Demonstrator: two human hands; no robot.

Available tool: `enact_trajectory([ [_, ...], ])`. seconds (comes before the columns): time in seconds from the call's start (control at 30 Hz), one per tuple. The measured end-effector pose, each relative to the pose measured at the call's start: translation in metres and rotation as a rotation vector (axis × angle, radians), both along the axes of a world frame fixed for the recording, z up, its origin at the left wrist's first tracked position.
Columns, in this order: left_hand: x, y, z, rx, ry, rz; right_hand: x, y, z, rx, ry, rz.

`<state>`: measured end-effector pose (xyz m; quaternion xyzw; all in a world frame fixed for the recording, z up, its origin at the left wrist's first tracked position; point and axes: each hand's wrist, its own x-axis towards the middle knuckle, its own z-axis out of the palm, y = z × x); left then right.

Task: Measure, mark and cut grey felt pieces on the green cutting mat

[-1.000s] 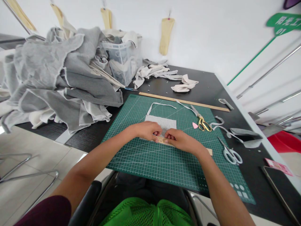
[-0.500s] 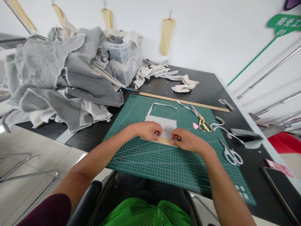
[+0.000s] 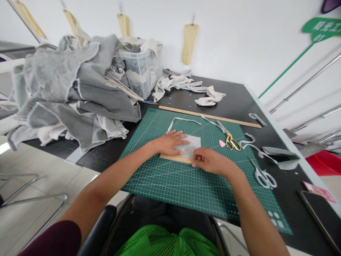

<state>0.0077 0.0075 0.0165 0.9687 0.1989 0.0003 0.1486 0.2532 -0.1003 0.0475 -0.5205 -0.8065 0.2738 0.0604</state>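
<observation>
A small grey fabric piece (image 3: 194,142) lies flat on the green cutting mat (image 3: 170,185). My left hand (image 3: 170,143) rests on its left part, fingers spread and flat. Along the fabric's near edge runs a short wooden ruler (image 3: 176,158). At the ruler's right end my right hand (image 3: 206,160) is closed, thumb and fingers pinching it. To the right on the mat are gold-handled scissors (image 3: 231,141) and a pink triangular piece (image 3: 222,143). A thin fabric strip (image 3: 183,119) curves beyond the cloth.
A long wooden ruler (image 3: 210,116) lies across the mat's far edge. White-handled scissors (image 3: 265,177), a phone (image 3: 321,217) and fabric scraps lie to the right. A heap of grey cloth (image 3: 53,78) and a clear plastic bin (image 3: 145,71) stand at the back left.
My left hand has let go of the short ruler's edge and moved up onto the fabric, its fingers now spread flat. My right hand stays at the ruler's right end.
</observation>
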Motion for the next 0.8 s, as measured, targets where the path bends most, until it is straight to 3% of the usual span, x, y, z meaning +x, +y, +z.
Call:
enact_trajectory([
  [0.13,0.000,0.002,0.004,-0.042,0.009,-0.013,0.002,0.000,0.007,0.012,0.024,0.026],
  [0.27,-0.001,0.002,0.006,-0.080,-0.007,-0.002,0.000,0.001,0.010,0.134,0.008,0.052],
  [0.53,-0.004,0.008,0.007,-0.164,-0.015,0.003,-0.005,0.005,-0.003,0.269,-0.084,0.014],
  [0.8,-0.004,0.010,0.001,-0.105,-0.012,-0.022,-0.011,0.002,-0.005,0.255,-0.081,0.047],
])
